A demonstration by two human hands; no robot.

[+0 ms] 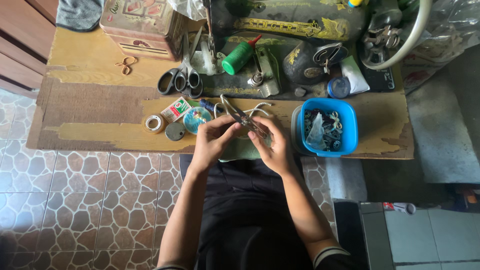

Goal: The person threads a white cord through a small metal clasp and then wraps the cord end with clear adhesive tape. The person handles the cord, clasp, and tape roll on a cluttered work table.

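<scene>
Snips, small and metal, sit between both hands above the bench's near edge, just inside it. Left of the hands lie a tape roll, a round grey disc and black-handled scissors; bare worn wood opens further left. The left hand has its grip closed on the snips' left part; the right hand pinches their right end. A pale cord loops just behind. A blue plastic tub stands right.

Beside the worn, peeling wooden table, we see glossy blue plastic tub and shiny metal scissors.
</scene>
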